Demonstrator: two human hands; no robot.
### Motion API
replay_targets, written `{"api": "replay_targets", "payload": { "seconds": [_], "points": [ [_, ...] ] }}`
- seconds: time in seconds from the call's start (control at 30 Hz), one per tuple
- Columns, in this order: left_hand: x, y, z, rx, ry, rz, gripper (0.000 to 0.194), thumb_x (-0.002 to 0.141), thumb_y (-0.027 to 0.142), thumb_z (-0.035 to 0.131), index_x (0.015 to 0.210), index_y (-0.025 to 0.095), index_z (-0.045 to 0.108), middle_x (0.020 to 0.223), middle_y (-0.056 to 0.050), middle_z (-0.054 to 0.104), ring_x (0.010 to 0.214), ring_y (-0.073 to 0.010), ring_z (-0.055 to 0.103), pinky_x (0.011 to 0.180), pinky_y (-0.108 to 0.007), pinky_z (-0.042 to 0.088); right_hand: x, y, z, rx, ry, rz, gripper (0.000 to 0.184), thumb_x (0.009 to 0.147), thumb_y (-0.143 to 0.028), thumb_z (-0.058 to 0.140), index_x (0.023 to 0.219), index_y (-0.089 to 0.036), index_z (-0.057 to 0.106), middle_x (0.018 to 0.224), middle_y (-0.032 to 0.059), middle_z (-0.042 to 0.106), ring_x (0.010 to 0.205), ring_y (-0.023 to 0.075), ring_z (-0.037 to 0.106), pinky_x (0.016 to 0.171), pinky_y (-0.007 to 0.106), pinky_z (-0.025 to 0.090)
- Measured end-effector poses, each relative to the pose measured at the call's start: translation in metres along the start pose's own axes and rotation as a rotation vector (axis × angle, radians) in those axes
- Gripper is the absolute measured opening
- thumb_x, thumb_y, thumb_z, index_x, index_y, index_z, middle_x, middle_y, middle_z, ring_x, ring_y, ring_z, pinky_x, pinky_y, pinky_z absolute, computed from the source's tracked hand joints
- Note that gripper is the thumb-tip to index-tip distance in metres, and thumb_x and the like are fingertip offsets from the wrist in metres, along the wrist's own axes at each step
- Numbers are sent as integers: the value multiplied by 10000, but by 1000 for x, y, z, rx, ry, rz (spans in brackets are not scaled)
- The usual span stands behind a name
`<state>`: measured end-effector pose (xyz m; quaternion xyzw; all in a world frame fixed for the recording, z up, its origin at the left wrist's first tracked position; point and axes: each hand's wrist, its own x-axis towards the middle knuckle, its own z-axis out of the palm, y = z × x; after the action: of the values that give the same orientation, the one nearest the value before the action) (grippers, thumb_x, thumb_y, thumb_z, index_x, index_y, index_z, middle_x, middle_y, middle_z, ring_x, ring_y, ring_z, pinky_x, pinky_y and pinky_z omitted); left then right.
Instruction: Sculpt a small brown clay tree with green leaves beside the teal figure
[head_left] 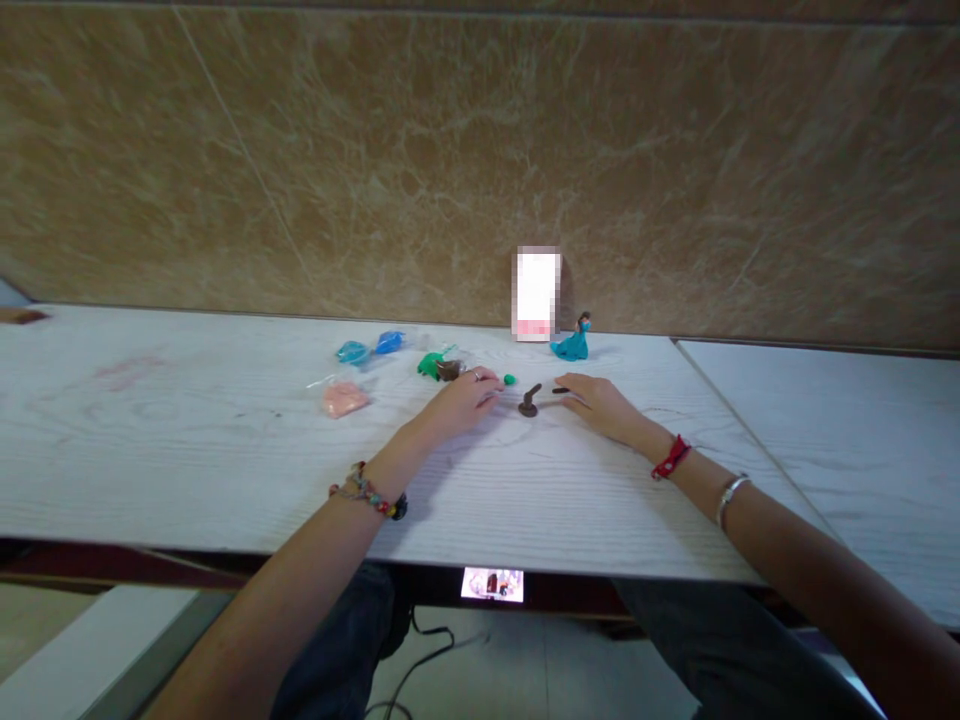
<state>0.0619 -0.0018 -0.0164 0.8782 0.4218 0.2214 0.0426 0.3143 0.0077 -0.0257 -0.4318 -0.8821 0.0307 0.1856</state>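
My left hand (476, 392) rests low over the white table, fingers stretched out and holding nothing that I can see. Just beyond its fingertips lies a small green clay ball (509, 379). Beside its knuckles are a bag of brown clay (450, 370) and a lump of green clay (430, 365). A brown clay piece (529, 408), a round base with a bent stem rising from it, stands between the hands. My right hand (592, 402) has a thin dark brown clay strip (561, 390) between its thumb and fingers, its end pointing left.
Bagged teal clay (352, 352), blue clay (390, 342) and peach clay (345, 398) lie to the left. A teal clay figure (572, 345) stands at the back near a blurred white card (536, 293) against the marbled wall. A lit phone (492, 584) is below the table's front edge.
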Motion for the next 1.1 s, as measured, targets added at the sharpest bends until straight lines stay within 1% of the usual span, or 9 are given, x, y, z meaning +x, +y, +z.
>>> {"api": "replay_targets", "payload": {
  "seconds": [0.1, 0.23, 0.33, 0.47, 0.63, 0.73, 0.8, 0.93, 1.1],
  "points": [
    [0, 1, -1, 11, -18, -6, 256, 829, 197, 415, 999, 152, 600, 1047, -80, 561, 991, -163, 519, 898, -328, 421, -4, -1, 2, -88, -117, 30, 433, 890, -330, 296, 1267, -152, 414, 1329, 121, 432, 1239, 247, 375, 944, 499, 359],
    [1, 1, -2, 19, -35, 3, 266, 828, 184, 411, 1012, 134, 597, 1058, -91, 557, 1000, -161, 515, 904, -316, 412, -7, -1, -1, -79, -209, 9, 469, 899, -364, 235, 1312, -175, 353, 1384, 96, 356, 1284, 241, 297, 973, 514, 316],
    [2, -1, -1, 15, -46, 2, 261, 828, 188, 409, 997, 135, 601, 1057, -90, 556, 980, -159, 524, 907, -324, 411, -9, -2, -6, -97, -187, 51, 487, 895, -382, 230, 1326, -179, 331, 1392, 101, 339, 1277, 260, 308, 962, 545, 307],
    [2, -2, -1, 7, -32, -14, 256, 829, 197, 408, 994, 149, 598, 1059, -81, 551, 987, -158, 524, 907, -326, 411, -11, -3, -9, -46, -254, -48, 494, 895, -412, 224, 1322, -196, 345, 1390, 81, 347, 1274, 231, 320, 985, 492, 307],
    [2, 0, -3, 10, -52, -14, 253, 831, 196, 405, 980, 146, 603, 1036, -77, 566, 981, -157, 522, 893, -317, 412, -8, -2, -8, -67, -206, 66, 501, 894, -395, 220, 1346, -195, 299, 1406, 89, 309, 1293, 259, 274, 975, 569, 267],
    [3, 0, -4, 5, -40, -36, 260, 830, 197, 404, 979, 127, 604, 1040, -93, 564, 967, -160, 527, 888, -316, 412, -9, -1, -11, -16, -321, -24, 474, 890, -369, 250, 1341, -235, 309, 1409, 55, 309, 1290, 251, 281, 989, 564, 252],
    [3, -1, -4, 0, -45, -38, 258, 831, 203, 404, 976, 132, 605, 1033, -89, 566, 959, -159, 531, 880, -314, 416, -8, -2, -12, 1, -354, -26, 470, 888, -366, 264, 1341, -249, 310, 1409, 47, 308, 1288, 254, 285, 992, 564, 249],
    [3, -4, -2, 5, -43, -27, 249, 831, 206, 407, 965, 140, 606, 1022, -83, 567, 947, -154, 532, 871, -313, 420, -6, -2, -9, -25, -250, 70, 478, 898, -382, 227, 1354, -248, 280, 1424, 52, 274, 1305, 264, 239, 991, 592, 216],
    [2, -3, -2, 8, -28, -15, 244, 835, 197, 406, 961, 141, 607, 1009, -78, 573, 930, -147, 537, 859, -304, 428, -16, -1, -9, 39, -334, -92, 472, 896, -426, 239, 1340, -281, 299, 1425, 21, 274, 1293, 254, 273, 1000, 579, 216]
  ]
}}
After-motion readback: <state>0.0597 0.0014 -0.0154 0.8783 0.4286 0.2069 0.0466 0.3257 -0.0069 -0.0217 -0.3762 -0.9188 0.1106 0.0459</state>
